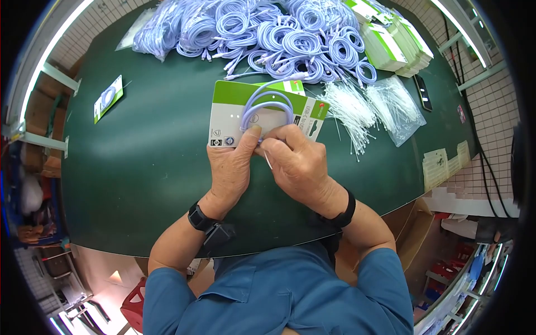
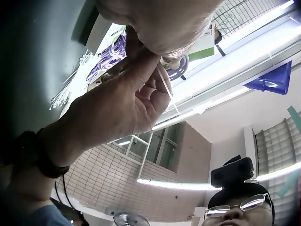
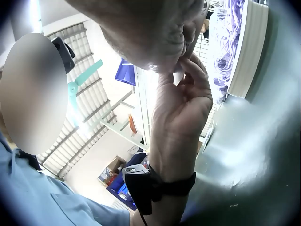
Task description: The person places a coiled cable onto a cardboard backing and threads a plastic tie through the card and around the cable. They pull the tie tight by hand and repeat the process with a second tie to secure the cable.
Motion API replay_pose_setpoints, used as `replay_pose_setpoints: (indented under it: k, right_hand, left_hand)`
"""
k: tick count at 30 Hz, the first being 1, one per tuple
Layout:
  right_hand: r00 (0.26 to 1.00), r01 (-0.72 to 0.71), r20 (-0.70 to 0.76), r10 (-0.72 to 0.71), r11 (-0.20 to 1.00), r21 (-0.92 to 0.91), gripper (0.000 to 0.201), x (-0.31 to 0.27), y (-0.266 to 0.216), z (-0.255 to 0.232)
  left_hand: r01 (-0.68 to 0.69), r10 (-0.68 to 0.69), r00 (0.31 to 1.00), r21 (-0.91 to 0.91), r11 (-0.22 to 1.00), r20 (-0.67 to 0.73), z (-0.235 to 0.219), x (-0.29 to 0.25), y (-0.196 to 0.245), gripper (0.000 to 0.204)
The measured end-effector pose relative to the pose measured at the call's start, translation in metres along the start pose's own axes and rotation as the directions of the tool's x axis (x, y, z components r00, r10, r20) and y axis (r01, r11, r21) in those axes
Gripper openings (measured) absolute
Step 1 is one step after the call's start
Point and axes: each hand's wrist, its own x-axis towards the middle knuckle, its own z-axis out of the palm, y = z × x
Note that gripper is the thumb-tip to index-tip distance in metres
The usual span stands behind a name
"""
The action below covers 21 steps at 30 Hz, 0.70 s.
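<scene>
In the head view a green and white card [image 1: 223, 111] printed "USB-C to USB" is held up above the table, with a coiled lilac cable [image 1: 269, 105] lying against its front. The left hand [image 1: 231, 164] grips the card's lower edge, thumb on the front beside the coil. Curled fingers of the right hand [image 1: 296, 162] pinch a thin white tie [image 1: 268, 161] at the bottom of the coil. Both hands meet there. In the left wrist view the tie [image 2: 167, 84] hangs from the right hand [image 2: 113, 103]. The left hand's far fingers are hidden behind the card.
Many coiled lilac cables [image 1: 301, 42] are heaped at the back. Stacked cards [image 1: 391, 44] stand back right, near loose white ties [image 1: 349, 109], a plastic bag of ties [image 1: 399, 111] and a phone [image 1: 422, 93]. One carded cable [image 1: 108, 99] lies at left on the green table [image 1: 134, 184].
</scene>
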Motion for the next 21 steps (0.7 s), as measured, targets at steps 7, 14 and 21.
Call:
replay_pose_setpoints:
  k: [7,14,21]
  right_hand:
    - [0.98,0.136,-0.147,-0.132,0.99,0.022,0.024,0.013,-0.011,0.0]
    - [0.962,0.168,-0.229,-0.151,0.984,0.058,0.024,0.009,-0.015,0.008]
    - [0.97,0.167,-0.202,-0.136,0.975,0.146,0.025,0.004,-0.019,0.011]
  left_hand:
    - [-0.097,0.097,0.995,-0.05,0.994,-0.008,0.008,0.008,0.019,0.042]
    - [-0.112,0.109,0.993,-0.073,0.991,-0.053,0.021,0.008,0.026,0.045]
    - [-0.021,0.025,0.999,0.086,0.996,-0.047,0.013,0.01,0.025,0.037]
